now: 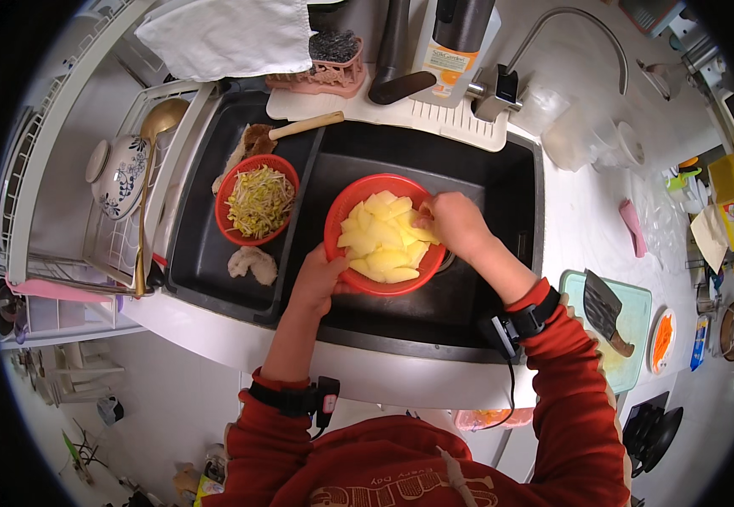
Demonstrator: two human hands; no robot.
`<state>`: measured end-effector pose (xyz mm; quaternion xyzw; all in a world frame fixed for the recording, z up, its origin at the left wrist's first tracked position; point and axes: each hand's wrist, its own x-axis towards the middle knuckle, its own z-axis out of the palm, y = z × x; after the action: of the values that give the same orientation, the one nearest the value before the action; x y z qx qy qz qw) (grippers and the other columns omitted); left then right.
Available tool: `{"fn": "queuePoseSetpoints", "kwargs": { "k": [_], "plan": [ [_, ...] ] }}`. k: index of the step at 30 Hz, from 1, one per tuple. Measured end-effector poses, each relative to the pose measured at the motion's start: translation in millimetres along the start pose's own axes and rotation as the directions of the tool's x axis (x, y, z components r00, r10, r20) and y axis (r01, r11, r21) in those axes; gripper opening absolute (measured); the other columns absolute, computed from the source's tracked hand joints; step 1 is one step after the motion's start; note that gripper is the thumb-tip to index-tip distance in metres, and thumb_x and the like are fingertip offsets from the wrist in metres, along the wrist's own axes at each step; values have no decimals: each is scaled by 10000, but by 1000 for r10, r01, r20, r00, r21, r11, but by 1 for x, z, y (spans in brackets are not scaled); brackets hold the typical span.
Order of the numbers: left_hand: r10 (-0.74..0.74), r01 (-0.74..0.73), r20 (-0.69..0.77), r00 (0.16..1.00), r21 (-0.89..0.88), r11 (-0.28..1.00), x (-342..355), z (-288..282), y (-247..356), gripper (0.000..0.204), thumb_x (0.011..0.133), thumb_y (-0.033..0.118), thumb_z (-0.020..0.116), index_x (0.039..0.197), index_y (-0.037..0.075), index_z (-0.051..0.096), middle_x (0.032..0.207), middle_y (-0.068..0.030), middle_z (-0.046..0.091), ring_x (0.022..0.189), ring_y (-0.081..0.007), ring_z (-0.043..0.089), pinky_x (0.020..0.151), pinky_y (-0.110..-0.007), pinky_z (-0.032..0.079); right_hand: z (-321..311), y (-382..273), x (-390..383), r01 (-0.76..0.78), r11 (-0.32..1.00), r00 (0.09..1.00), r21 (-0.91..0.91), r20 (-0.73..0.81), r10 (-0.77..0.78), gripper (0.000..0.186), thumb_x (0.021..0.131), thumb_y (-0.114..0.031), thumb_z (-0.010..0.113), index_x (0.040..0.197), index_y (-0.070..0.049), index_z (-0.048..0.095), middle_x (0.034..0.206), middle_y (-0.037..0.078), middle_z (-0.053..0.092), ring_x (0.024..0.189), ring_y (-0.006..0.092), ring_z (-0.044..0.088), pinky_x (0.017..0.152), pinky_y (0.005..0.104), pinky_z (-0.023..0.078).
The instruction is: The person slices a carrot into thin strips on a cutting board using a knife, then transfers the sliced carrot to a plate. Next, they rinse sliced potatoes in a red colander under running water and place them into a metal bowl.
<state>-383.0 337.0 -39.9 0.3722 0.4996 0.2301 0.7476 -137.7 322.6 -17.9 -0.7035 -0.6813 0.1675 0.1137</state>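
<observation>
Red hoodie [384, 444] nearest, left hand [316, 283] clamping red bowl [377, 182] by rim, right hand [458, 221] curled at potato slices [382, 238], can't tell if pinching; bean sprouts [259, 203] in left basin [191, 245]

Left hand [320, 279]: grip on the rim of a red bowl [384, 290] of pale yellow slices [381, 237], over the dark sink [477, 313]. Right hand [460, 221]: at the bowl's right edge, fingertips among the slices — exact hold unclear. Left basin [202, 266]: smaller red bowl [222, 220] of bean sprouts [259, 203]. Right-hand surface [582, 220]: cleaver [601, 304] on a green board [634, 308] — plate [669, 316] of orange shreds [663, 338] just beside.
</observation>
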Motion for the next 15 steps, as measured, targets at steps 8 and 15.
{"fn": "queuePoseSetpoints", "kwargs": {
  "k": [8, 15],
  "plan": [
    [32, -32, -18, 999, -2, 999, 1, -1, -1, 393, 852, 68, 505, 1243, 34, 486, 1094, -119, 612, 861, -205, 661, 645, -318, 585, 8, -19, -1, -140, 990, 990, 30, 10, 140, 207, 706, -199, 752, 808, -45, 657, 885, 139, 639, 825, 324, 616, 703, 405, 494],
    [37, -37, -20, 999, -20, 999, 1, -6, -1, 400, 845, 75, 503, 1241, 28, 480, 1090, -123, 614, 849, -209, 667, 648, -325, 585, 20, -10, 6, -108, 984, 993, 145, -31, 113, 155, 725, -135, 726, 819, -31, 659, 862, 152, 647, 798, 337, 622, 689, 392, 491]
  ]
}}
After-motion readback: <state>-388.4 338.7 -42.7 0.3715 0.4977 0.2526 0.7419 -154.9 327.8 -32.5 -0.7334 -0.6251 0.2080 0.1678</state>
